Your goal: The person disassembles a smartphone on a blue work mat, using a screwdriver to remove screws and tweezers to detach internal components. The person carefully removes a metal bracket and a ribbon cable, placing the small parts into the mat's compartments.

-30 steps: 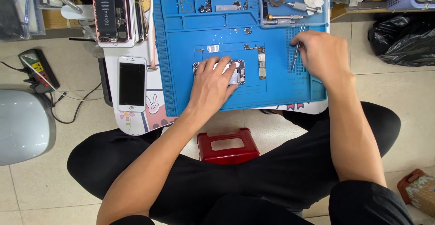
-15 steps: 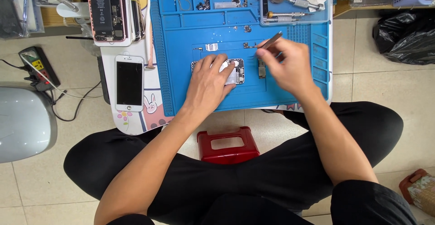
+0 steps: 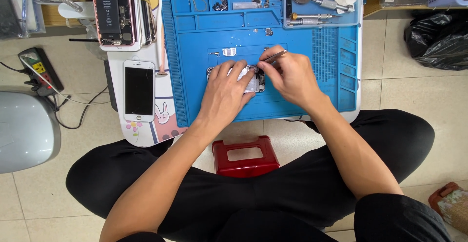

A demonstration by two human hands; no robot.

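Metal part: we see the small phone board [image 3: 253, 82] at centre frame on the blue mat [image 3: 312, 105], long axis left to right.
Left hand [image 3: 225, 93]: flat, fingers spread, pressing the board.
Right hand [image 3: 288, 76]: pinching tweezers [image 3: 274, 57], tips angled down-left onto the board.
Around: white phone [image 3: 139, 90] at left; tool tray [image 3: 322, 3] upper right; red stool [image 3: 246, 155] below.

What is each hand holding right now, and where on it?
Right hand pinches metal tweezers near their middle; left hand presses down on the opened phone.
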